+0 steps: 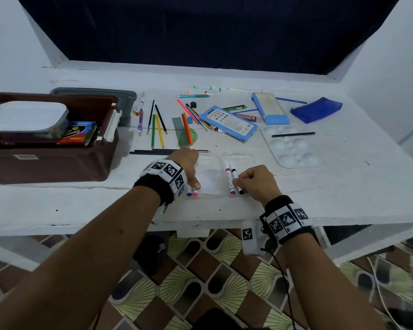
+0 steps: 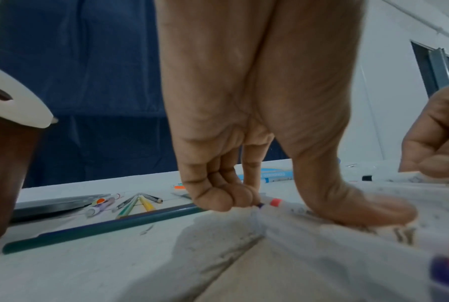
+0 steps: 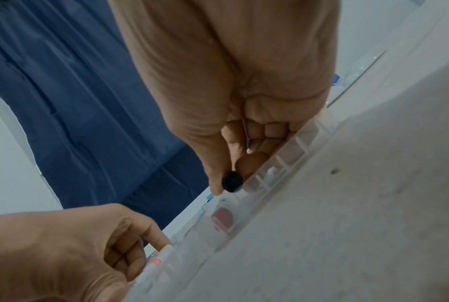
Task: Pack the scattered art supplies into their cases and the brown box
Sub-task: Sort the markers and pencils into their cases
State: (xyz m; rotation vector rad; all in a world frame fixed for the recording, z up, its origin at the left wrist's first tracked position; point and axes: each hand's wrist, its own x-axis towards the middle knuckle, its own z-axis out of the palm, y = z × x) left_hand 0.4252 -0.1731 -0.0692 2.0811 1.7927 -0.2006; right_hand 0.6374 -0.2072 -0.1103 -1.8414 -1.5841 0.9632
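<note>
Four markers lie in the clear case: left hand pinches two, right hand pinches one.

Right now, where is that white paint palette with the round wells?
In the head view the white paint palette lies on the right half of the table, just beyond the right hand, with a black pencil across its far end.
</note>
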